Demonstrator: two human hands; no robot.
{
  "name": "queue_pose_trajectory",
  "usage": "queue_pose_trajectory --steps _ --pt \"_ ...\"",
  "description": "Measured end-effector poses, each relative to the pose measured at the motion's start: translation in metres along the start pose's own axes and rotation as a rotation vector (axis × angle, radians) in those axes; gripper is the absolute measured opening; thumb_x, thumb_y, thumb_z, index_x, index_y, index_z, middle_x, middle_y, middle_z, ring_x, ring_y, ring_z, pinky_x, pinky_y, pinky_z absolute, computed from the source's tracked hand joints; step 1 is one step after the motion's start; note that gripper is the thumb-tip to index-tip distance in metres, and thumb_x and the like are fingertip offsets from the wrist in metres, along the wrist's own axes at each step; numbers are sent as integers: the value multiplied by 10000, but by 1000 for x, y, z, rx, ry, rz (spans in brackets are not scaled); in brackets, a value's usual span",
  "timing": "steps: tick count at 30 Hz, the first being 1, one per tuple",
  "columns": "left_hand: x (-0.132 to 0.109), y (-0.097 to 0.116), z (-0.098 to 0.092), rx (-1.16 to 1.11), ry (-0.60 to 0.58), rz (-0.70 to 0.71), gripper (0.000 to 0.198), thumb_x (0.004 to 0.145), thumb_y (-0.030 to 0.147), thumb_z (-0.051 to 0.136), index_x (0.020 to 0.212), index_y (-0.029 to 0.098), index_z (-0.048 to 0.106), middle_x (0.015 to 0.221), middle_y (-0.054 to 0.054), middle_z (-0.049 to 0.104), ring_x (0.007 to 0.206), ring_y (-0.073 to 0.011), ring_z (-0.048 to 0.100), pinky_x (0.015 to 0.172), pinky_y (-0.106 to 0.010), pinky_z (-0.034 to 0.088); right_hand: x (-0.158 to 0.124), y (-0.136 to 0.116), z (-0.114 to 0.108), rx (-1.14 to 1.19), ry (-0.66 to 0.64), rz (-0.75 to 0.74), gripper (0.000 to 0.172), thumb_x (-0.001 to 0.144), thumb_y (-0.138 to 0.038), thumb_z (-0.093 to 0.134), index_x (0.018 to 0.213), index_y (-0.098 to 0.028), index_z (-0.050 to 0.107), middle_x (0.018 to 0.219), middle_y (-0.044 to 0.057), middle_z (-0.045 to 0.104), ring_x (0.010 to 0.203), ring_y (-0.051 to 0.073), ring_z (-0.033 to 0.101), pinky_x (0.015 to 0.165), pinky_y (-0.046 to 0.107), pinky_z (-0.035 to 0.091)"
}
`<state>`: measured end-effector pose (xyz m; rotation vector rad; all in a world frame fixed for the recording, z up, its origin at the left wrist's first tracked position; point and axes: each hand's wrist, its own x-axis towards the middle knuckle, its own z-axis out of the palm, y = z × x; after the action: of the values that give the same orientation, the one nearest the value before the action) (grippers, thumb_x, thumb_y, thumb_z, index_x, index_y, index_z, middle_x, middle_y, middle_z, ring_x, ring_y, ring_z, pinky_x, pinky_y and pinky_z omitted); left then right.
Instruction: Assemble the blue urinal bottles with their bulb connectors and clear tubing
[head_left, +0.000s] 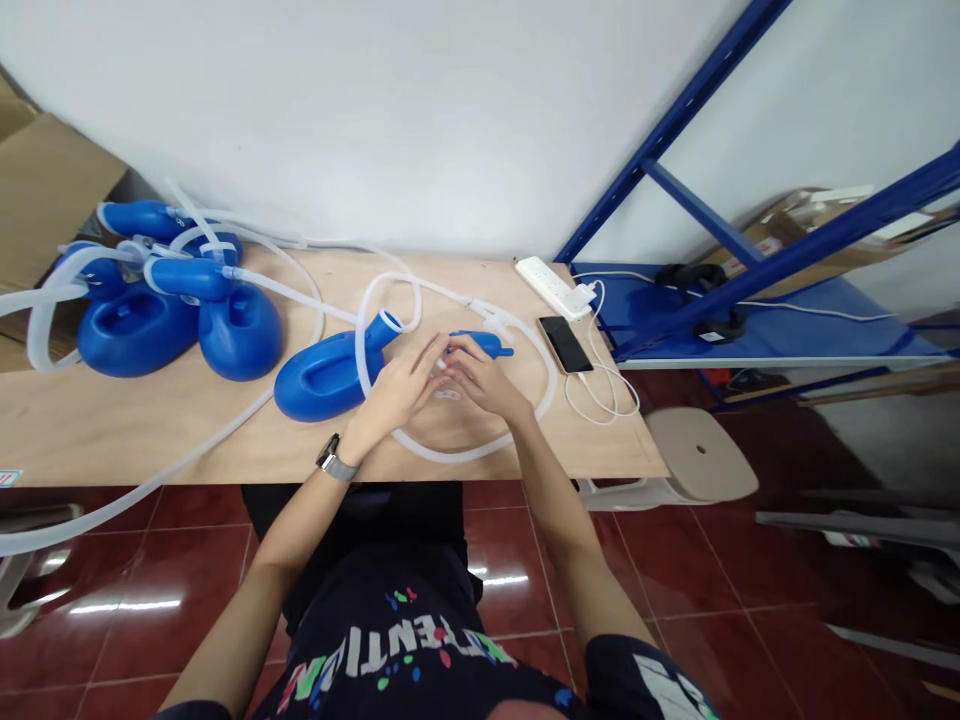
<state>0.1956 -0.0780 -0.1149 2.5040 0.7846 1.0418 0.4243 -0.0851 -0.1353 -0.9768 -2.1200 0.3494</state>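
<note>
On the table (592, 445), a blue piece (484, 344) is seen just beyond the left hand (401, 385) and right hand (484, 382), its tip unfitted. Fingertips are brought close together; what is pinched cannot be told. At far left, hoses (262, 284) appear already fitted.

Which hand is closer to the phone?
Right. The right hand is left of the phone; the left hand is farther away, on the right hand's other side.

This looks like a small workshop or assembly room, judging by the long pale wooden table (600, 445), the several alike rounded blue plastic bottles (150, 352) with translucent white tubes (67, 530), the open brown cardboard box (56, 190) and the blue metal shelving rack (810, 325).
</note>
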Motion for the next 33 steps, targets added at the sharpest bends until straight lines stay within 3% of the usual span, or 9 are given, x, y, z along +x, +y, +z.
queue_pose_trajectory --steps 3,6,8,11,13,16,21,26,33 --pt "-3 0 4 -274 27 -155 386 1155 437 481 1394 204 676 1365 -154 769 1256 -275 761 1106 -437 605 -10 -10 -14 122 33 10 273 1154 -464 493 1108 -271 680 1290 107 709 1193 278 693 1075 483 567" --pt "-12 0 16 -603 86 -444 403 1107 577 551 1055 205 698 1030 -101 816 925 -252 821 911 -404 664 -12 9 -23 81 102 118 332 1150 -520 478 1149 -270 696 1295 113 737 1232 288 703 1124 508 551" --pt "-16 -3 24 -788 71 -600 452 1034 656 639 967 210 664 1014 -98 808 894 -258 821 880 -417 673 -9 30 -24 -78 103 228 374 1136 -528 502 1278 -246 702 1439 151 706 1385 320 641 1214 541 487" --pt "-19 -13 32 -759 115 -675 472 965 650 729 837 208 628 1133 -121 798 1116 -291 794 986 -441 641 -6 58 -18 -377 -77 375 560 1059 -517 662 1505 -179 633 1652 210 571 1580 403 465 1322 635 327" --pt "-18 -20 35 -641 155 -665 454 960 599 751 785 204 609 1210 -132 788 1267 -308 736 1067 -446 595 -6 68 -12 -505 -219 417 629 1017 -453 740 1557 -159 609 1633 218 594 1554 424 487 1334 663 278" --pt "-16 -24 35 -562 194 -692 355 954 533 780 980 199 664 1246 -136 787 1210 -292 752 1068 -446 581 -9 64 -9 -532 -267 363 597 1003 -398 771 1532 -146 654 1482 207 704 1372 389 629 1261 582 409" --pt "-10 -13 30 -580 220 -541 646 1005 558 740 1528 228 555 1348 -158 754 1154 -278 780 1006 -432 625 -21 19 -17 -379 -99 103 652 1000 -575 758 1548 -231 678 1362 166 746 1239 360 679 1124 527 542" --pt "-10 10 18 -385 139 -253 547 1077 595 619 1459 206 665 1365 -165 738 1234 -315 737 1097 -487 595 -26 -26 -17 -365 76 -56 630 980 -617 770 1514 -287 715 1294 129 789 1157 335 732 1008 497 628" --pt "-22 31 29 -310 187 -143 656 1065 539 670 1587 203 460 1590 -214 585 1501 -347 588 1262 -564 493 -30 -40 -9 -299 229 -56 555 913 -536 844 1411 -305 762 1222 105 836 1118 350 786 999 536 662"
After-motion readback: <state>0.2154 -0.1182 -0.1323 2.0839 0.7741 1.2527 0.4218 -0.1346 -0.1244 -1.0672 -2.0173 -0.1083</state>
